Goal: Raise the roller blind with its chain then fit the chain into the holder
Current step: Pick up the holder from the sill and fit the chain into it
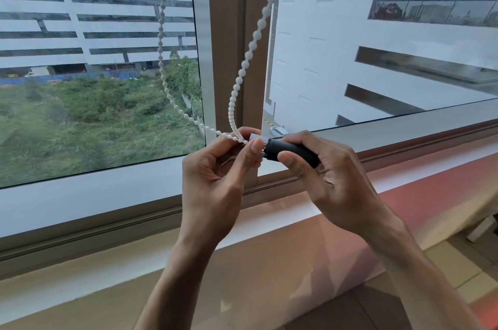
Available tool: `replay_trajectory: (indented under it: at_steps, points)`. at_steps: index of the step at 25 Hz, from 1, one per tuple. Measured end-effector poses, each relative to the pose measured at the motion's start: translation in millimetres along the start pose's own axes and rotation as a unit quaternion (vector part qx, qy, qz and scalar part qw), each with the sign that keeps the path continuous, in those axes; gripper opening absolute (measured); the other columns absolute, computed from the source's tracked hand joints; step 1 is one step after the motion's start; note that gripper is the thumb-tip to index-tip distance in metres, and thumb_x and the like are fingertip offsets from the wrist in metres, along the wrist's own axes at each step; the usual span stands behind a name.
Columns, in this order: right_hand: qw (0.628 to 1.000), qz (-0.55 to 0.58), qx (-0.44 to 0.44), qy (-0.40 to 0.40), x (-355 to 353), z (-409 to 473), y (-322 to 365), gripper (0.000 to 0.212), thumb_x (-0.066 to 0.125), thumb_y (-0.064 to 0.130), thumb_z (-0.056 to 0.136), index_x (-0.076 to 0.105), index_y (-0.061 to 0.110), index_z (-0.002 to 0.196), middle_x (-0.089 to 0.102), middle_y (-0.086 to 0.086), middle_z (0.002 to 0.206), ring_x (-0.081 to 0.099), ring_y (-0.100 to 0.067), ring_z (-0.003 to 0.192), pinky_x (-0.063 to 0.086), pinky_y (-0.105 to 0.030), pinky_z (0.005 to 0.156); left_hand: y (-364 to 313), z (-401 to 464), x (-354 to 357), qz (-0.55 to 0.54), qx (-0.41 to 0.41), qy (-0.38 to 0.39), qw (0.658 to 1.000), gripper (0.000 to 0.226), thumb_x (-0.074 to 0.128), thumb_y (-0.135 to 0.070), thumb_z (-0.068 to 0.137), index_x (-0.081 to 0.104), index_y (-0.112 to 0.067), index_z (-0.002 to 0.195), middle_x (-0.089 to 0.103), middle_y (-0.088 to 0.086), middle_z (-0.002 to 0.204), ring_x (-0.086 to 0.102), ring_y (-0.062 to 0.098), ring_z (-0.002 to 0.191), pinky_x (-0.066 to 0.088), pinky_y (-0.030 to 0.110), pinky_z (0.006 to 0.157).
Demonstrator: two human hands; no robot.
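White plastic beads make up the chain (252,45), which drops from above in two strands that meet in a loop at the bottom, in front of the brown window post (229,33). The left hand (215,168) pinches that lowest bend between thumb and forefinger, closed on the beads. The right hand (328,173) is wrapped round the holder (293,153), a dark cylinder with a pale metal end facing the loop, gripping it firmly just above the windowsill (269,246). Chain and holder mouth are almost touching; whether any bead is yet inside the metal end I cannot tell, since the left thumb covers the joint.

No blind fabric shows over either pane, so the raising appears done, and the step in hand looks like the fitting of the chain into the holder. The next move likely calls for steadying the holder, lining its open end up with the bend of the loop, and feeding the beads in without twisting the two strands across each other.

By count: one chain seen as two hanging strands, one holder, two hands, two window panes parted by one post.
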State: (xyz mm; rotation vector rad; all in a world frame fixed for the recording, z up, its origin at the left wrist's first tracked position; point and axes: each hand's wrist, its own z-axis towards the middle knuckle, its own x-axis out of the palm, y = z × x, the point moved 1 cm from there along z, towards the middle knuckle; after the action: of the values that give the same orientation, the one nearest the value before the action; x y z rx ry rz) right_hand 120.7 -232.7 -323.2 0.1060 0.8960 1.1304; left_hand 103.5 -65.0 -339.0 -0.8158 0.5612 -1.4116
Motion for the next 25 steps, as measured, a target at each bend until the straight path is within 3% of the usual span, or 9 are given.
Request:
replay_trajectory:
  at_steps: [4, 8, 13, 18, 21, 24, 25]
  points:
    - [0.998, 0.024, 0.04, 0.036, -0.3, -1.9, 0.6, 0.021, 0.05, 0.046, 0.092, 0.056, 0.029, 0.102, 0.053, -0.003, 0.071, 0.046, -0.018, 0.057, 0.04, -0.032, 0.056, 1.8, -1.8, 1.1, 0.011, -0.001, -0.005, 1.0, 0.014, 0.066, -0.013, 0.089, 0.071, -0.009, 0.077, 0.073, -0.005, 0.086, 0.064, -0.004, 0.072, 0.048, 0.01, 0.069]
    - [0.996, 0.047, 0.049, 0.049, -2.8, -4.3, 0.1, 0.017, 0.051, 0.047, 0.09, 0.05, 0.034, 0.102, 0.055, -0.003, 0.08, 0.048, -0.026, 0.063, 0.042, -0.037, 0.063, 2.1, -2.6, 1.3, 0.017, -0.003, -0.015, 1.0, 0.014, 0.066, -0.013, 0.089, 0.071, -0.008, 0.076, 0.073, -0.005, 0.087, 0.064, -0.004, 0.072, 0.048, 0.01, 0.069]
    - [0.996, 0.066, 0.044, 0.026, -1.3, -5.0, -2.1, 0.015, 0.054, 0.046, 0.092, 0.055, 0.032, 0.099, 0.061, 0.001, 0.08, 0.052, -0.028, 0.065, 0.045, -0.04, 0.061, 0.2, -3.6, 1.9, 0.017, 0.01, -0.01, 1.0, 0.012, 0.066, -0.016, 0.088, 0.071, -0.014, 0.077, 0.075, -0.014, 0.087, 0.065, -0.004, 0.074, 0.05, 0.01, 0.069]
    - [0.997, 0.075, 0.03, -0.005, 0.2, -4.6, -3.6, 0.015, 0.06, 0.043, 0.091, 0.062, 0.033, 0.102, 0.066, 0.004, 0.085, 0.058, -0.033, 0.069, 0.049, -0.045, 0.064, 0.5, -2.8, 1.6, 0.013, 0.004, -0.012, 1.0, 0.014, 0.066, -0.014, 0.088, 0.071, -0.009, 0.076, 0.073, -0.004, 0.089, 0.063, -0.002, 0.072, 0.049, 0.011, 0.069]
    - [0.999, 0.047, -0.004, -0.027, -1.8, -3.2, -3.3, 0.019, 0.068, 0.032, 0.089, 0.066, 0.032, 0.107, 0.068, 0.009, 0.089, 0.061, -0.02, 0.071, 0.048, -0.039, 0.062, 2.1, -1.4, 1.3, 0.022, 0.0, -0.015, 1.0, 0.015, 0.066, -0.01, 0.09, 0.071, -0.008, 0.077, 0.074, 0.001, 0.088, 0.063, -0.001, 0.07, 0.05, 0.012, 0.07]
    - [0.999, 0.02, -0.024, -0.023, -3.5, -1.7, -4.6, 0.021, 0.069, 0.027, 0.088, 0.067, 0.022, 0.108, 0.067, 0.014, 0.083, 0.061, -0.004, 0.075, 0.048, -0.018, 0.062, 2.5, 0.0, -0.2, 0.024, 0.005, -0.002, 1.0, 0.015, 0.067, -0.011, 0.089, 0.071, -0.01, 0.075, 0.074, -0.002, 0.085, 0.063, -0.002, 0.072, 0.05, 0.012, 0.07]
    - [0.999, 0.017, -0.029, -0.024, -3.5, -1.5, -5.0, 0.02, 0.068, 0.027, 0.089, 0.067, 0.022, 0.109, 0.066, 0.013, 0.083, 0.061, -0.004, 0.075, 0.047, -0.017, 0.062, 2.6, 0.2, -1.1, 0.018, 0.008, 0.003, 1.0, 0.015, 0.067, -0.012, 0.088, 0.071, -0.011, 0.074, 0.074, -0.006, 0.085, 0.064, -0.002, 0.075, 0.051, 0.012, 0.071]
